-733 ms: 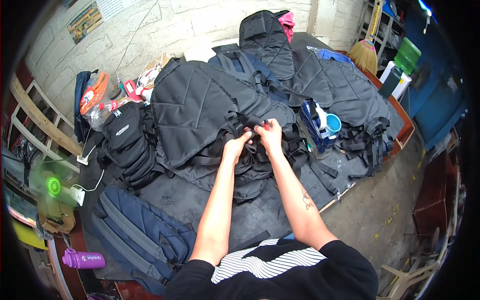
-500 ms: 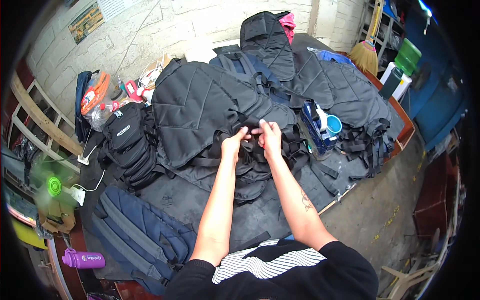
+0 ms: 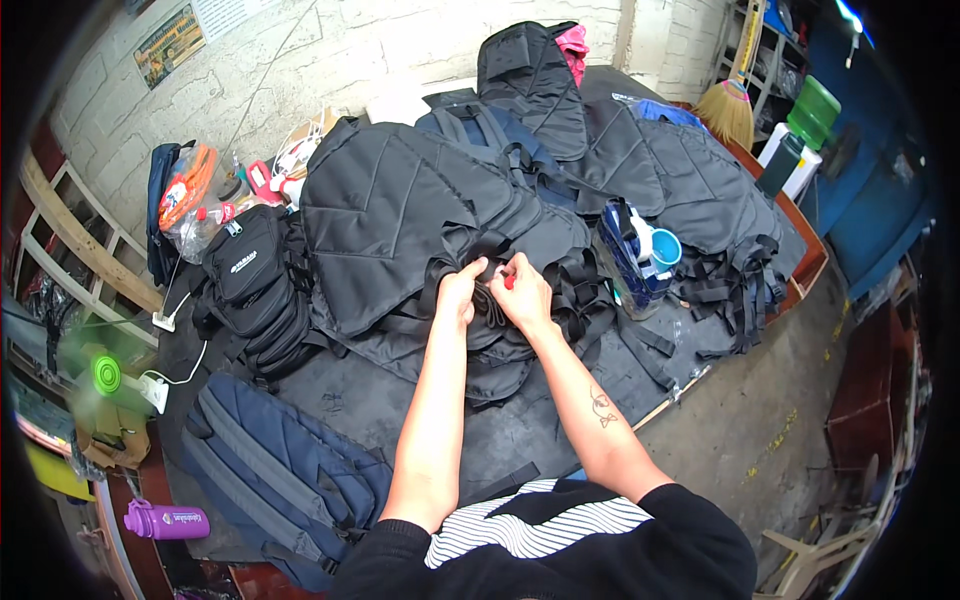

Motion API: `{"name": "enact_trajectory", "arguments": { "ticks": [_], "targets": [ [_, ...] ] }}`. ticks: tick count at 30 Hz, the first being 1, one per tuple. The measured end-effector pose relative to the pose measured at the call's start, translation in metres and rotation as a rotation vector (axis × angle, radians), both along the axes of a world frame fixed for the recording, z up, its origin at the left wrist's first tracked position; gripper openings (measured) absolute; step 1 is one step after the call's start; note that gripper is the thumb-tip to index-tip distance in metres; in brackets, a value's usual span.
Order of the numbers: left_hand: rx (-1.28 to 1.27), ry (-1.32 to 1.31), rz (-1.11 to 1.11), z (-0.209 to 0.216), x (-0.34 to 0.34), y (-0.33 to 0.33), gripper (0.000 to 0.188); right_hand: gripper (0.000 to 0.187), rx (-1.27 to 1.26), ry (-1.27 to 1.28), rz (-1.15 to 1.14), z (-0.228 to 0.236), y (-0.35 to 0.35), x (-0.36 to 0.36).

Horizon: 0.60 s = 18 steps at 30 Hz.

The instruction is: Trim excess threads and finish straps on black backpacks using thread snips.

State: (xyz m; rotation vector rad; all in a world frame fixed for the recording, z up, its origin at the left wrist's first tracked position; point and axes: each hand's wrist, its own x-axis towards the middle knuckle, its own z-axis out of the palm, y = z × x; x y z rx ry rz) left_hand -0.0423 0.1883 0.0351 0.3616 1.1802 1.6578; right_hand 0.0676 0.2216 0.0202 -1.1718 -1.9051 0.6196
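Observation:
A stack of black backpack pieces [image 3: 385, 205] with quilted panels lies before me, its loose black webbing straps bunched at the near right edge. My left hand [image 3: 459, 292] is closed, thumb and fingers pinching a black strap [image 3: 474, 244] in that bunch. Just beside it, my right hand [image 3: 529, 300] is curled round a small red object [image 3: 510, 282], whose kind I cannot make out. The fingertips of both hands almost meet over the straps, and the strap ends between them are partly hidden.
At the left sit a small black bag [image 3: 253, 262] and a navy backpack [image 3: 285, 465] near a purple bottle [image 3: 167, 519]. To the right stands a clear blue container [image 3: 632, 262] with a light-blue tape roll [image 3: 667, 248]. More black backpack pieces [image 3: 690, 165] lie behind it.
My right hand has lowered slightly and curled inward, and the red object shows more plainly. My left hand has shifted a little left and down, still at the straps.

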Motion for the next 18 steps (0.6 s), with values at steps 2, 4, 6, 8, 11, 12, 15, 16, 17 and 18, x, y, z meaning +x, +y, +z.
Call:
{"name": "enact_trajectory", "arguments": {
  "ticks": [2,4,6,8,11,12,15,16,17,18],
  "targets": [
    [0.057,0.006,-0.011,-0.007,-0.003,0.002,0.019,0.025,-0.001,0.008,-0.008,-0.001,-0.001,-0.003],
    [0.042,-0.009,-0.032,-0.009,-0.006,0.003,0.019,0.025,-0.001,0.015,-0.020,-0.001,-0.001,-0.004],
    [0.027,-0.025,-0.056,-0.007,-0.005,0.003,0.019,0.026,-0.029,0.026,-0.028,-0.001,-0.001,-0.003],
    [0.029,-0.017,-0.017,-0.001,0.000,0.000,0.020,0.026,-0.027,0.035,-0.027,0.000,-0.002,-0.002],
    [-0.006,-0.056,-0.061,-0.001,-0.003,0.000,0.025,0.026,-0.008,0.055,-0.016,-0.001,-0.003,-0.002],
    [-0.006,-0.056,-0.062,-0.001,-0.003,-0.001,0.025,0.025,0.009,0.066,-0.005,-0.002,-0.003,-0.002],
    [0.046,-0.084,-0.086,-0.001,-0.003,-0.002,0.026,0.025,0.035,0.165,0.013,-0.002,-0.006,-0.003],
    [0.029,-0.063,-0.069,0.000,-0.002,-0.002,0.026,0.025,0.035,0.165,0.014,-0.002,-0.006,-0.002],
    [0.012,-0.042,-0.053,0.000,-0.001,-0.002,0.026,0.025,0.029,0.122,-0.001,-0.002,-0.005,-0.002],
    [0.012,-0.042,-0.053,-0.005,-0.004,0.000,0.026,0.025,0.024,0.078,-0.015,-0.001,-0.005,-0.001]
  ]
}}
